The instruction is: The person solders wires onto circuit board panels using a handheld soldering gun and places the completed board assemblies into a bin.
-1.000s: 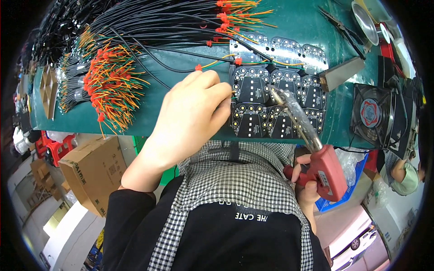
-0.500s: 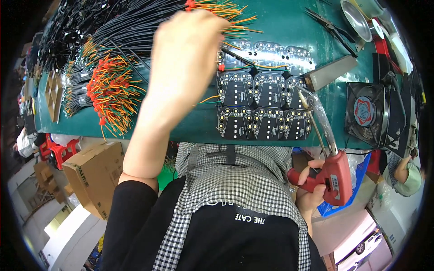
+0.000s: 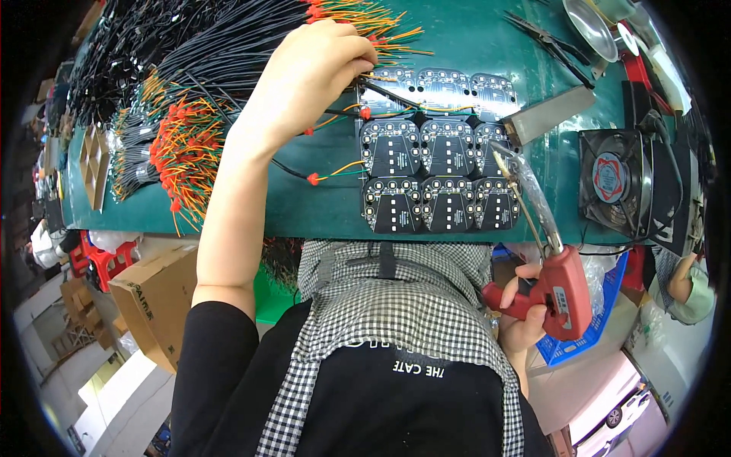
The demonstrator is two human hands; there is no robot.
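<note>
A black lead with orange and green wire tips (image 3: 384, 44) is pinched between the closed fingertips of the left hand (image 3: 308, 72), at the far edge of a panel of black circuit boards (image 3: 440, 171) laid on the green mat (image 3: 320, 206). The panel is set out in rows, the near rows black with small pale dots, the far row partly crossed by loose wires. A second lead with a red sleeve (image 3: 312, 179) lies on the mat just left of the panel. Beyond the hand a large fan of black leads (image 3: 221, 46) is spread, and to the left a bunch of red-and-yellow-tipped wires (image 3: 179, 156) is heaped near the mat's edge.

The left forearm is stretched up from the lower edge, wrist bent over the wires, knuckles uppermost. The right hand (image 3: 525, 320) is held low, off the bench, its fingers wrapped shut around the red grip of a soldering gun (image 3: 544, 266), whose long tip is pointed up over the right end of the panel.

To the right a small black fan with a red round centre label (image 3: 609, 179) stands, with a grey metal block (image 3: 550, 114) just beside the boards. Below the bench at left a brown cardboard box (image 3: 156, 301) is seen, and a blue crate (image 3: 601, 312) behind the gun.
</note>
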